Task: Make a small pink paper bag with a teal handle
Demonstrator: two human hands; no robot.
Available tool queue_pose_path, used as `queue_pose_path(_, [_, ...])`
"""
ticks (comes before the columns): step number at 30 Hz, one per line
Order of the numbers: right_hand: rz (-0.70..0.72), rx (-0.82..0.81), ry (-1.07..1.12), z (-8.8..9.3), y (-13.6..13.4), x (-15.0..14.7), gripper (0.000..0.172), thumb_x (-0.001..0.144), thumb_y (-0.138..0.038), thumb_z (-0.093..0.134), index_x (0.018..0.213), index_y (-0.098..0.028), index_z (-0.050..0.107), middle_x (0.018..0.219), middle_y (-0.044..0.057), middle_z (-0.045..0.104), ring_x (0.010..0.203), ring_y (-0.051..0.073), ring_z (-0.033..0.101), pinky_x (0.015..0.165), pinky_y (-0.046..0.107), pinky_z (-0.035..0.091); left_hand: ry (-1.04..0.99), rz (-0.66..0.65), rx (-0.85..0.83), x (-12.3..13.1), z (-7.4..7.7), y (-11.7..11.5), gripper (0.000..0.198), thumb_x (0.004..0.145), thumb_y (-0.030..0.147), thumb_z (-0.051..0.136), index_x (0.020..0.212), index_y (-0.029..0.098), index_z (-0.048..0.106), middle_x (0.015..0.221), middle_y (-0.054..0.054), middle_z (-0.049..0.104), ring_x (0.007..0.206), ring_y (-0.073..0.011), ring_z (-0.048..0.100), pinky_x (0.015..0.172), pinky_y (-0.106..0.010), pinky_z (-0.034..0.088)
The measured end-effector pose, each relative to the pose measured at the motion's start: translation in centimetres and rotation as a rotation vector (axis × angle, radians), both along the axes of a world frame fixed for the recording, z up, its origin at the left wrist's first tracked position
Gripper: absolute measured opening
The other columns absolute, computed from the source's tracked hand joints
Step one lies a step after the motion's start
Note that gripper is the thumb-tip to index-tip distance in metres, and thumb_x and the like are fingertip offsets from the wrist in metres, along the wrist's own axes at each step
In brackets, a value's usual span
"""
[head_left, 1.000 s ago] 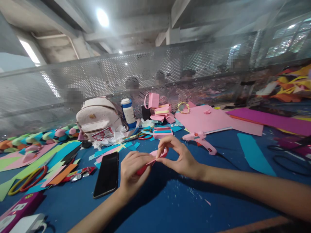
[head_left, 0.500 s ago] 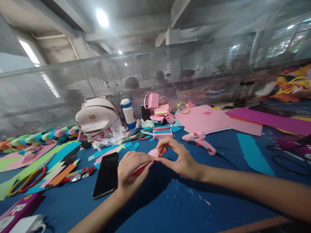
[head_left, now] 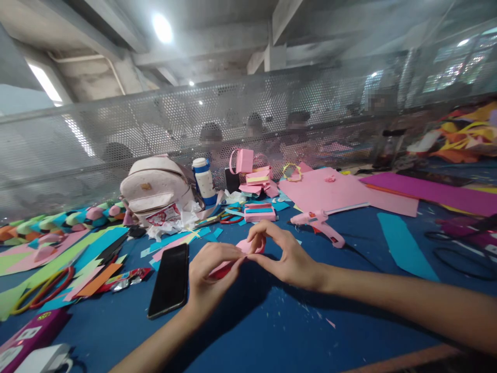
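Observation:
Between my two hands is a piece of pink paper (head_left: 244, 245), curved and mostly covered by my fingers. My left hand (head_left: 212, 274) wraps round its left part, thumb and fingertips pinching the near edge. From the other side, my right hand (head_left: 285, 254) grips the paper between thumb and bent fingers, its fingertips meeting those of the left. A black phone (head_left: 169, 280) lies just left of my left hand. Beyond my right hand rests a pink glue gun (head_left: 320, 225), its cord trailing to the right. Behind the hands sits a small pink and blue paper box (head_left: 260, 211).
A pale backpack (head_left: 157, 184) and a white-and-blue bottle (head_left: 204, 181) stand by the perforated metal screen (head_left: 163, 124). Coloured paper, scissors (head_left: 44, 290) and a purple power strip (head_left: 33, 336) lie left. Pink sheets (head_left: 326, 191) and a blue strip (head_left: 406, 246) lie right.
Both hands stay in nearly the same place, still pinching the pink paper. The fingers of my left hand have shifted very slightly; nothing was let go.

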State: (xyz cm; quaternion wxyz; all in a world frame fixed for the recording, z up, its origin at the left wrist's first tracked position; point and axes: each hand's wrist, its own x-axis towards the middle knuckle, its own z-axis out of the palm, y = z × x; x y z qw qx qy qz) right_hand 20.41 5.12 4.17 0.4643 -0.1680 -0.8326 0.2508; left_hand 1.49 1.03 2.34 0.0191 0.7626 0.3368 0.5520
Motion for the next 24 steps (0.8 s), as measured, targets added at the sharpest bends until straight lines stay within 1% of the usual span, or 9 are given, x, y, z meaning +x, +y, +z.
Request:
queue_pose_path(7, [-0.007,0.028,-0.005,-0.23,0.31,0.07,0.019,0.088,-0.015,0.062,0.103,-0.021,0.053,0.092,0.001,0.061,0.081,0.013,0.057,0.071,0.027,0.048,-0.013,-0.013,-0.009,-0.29,-0.28,0.28,0.007,0.082,0.014,0.067,0.085,0.02,0.071,0.079,-0.003,0.075,0.077,-0.0177,0.07,0.072,-0.031,0.053])
queue_pose_path(11, [0.005,0.019,-0.026,-0.2,0.19,0.17,0.019,0.088,-0.018,0.064,0.105,-0.021,0.055,0.092,0.001,0.062,0.082,0.014,0.058,0.071,0.027,0.048,-0.015,-0.017,-0.017,-0.14,-0.34,0.07,0.007,0.081,0.013,0.069,0.082,0.02,0.071,0.075,-0.003,0.074,0.072,-0.0166,0.069,0.069,-0.03,0.052])
queue_pose_path(14, [0.007,0.0,-0.014,-0.13,0.01,0.15,0.025,0.086,-0.012,0.065,0.106,-0.021,0.053,0.09,0.0,0.061,0.077,0.012,0.057,0.069,0.025,0.047,-0.008,-0.03,-0.037,-0.03,-0.48,0.06,0.007,0.081,0.012,0.069,0.08,0.019,0.069,0.074,-0.002,0.073,0.07,-0.0159,0.068,0.068,-0.029,0.051])
queue_pose_path(17, [0.002,-0.004,-0.016,-0.2,-0.01,0.02,0.033,0.085,-0.007,0.062,0.112,-0.02,0.05,0.09,0.0,0.061,0.076,0.012,0.056,0.069,0.025,0.047,-0.029,-0.036,-0.052,-0.04,-0.75,0.27,0.008,0.08,0.012,0.069,0.08,0.019,0.069,0.076,-0.002,0.073,0.074,-0.0158,0.068,0.07,-0.029,0.051])
queue_pose_path(20, [-0.014,0.011,-0.01,-0.47,0.21,-0.14,0.032,0.087,-0.009,0.062,0.114,-0.021,0.05,0.091,0.001,0.061,0.078,0.013,0.057,0.07,0.026,0.047,-0.032,-0.009,-0.065,-0.13,-0.95,0.42,0.01,0.079,0.011,0.07,0.083,0.021,0.069,0.078,0.0,0.073,0.075,-0.0152,0.067,0.073,-0.03,0.05])
queue_pose_path(24, [-0.05,0.06,0.022,-0.73,0.46,-0.16,0.029,0.09,-0.014,0.061,0.115,-0.022,0.05,0.09,0.001,0.062,0.082,0.015,0.057,0.074,0.028,0.047,-0.024,0.049,-0.077,-0.12,-0.86,0.34,0.012,0.079,0.011,0.07,0.084,0.022,0.069,0.079,0.002,0.072,0.076,-0.0153,0.067,0.077,-0.032,0.047])
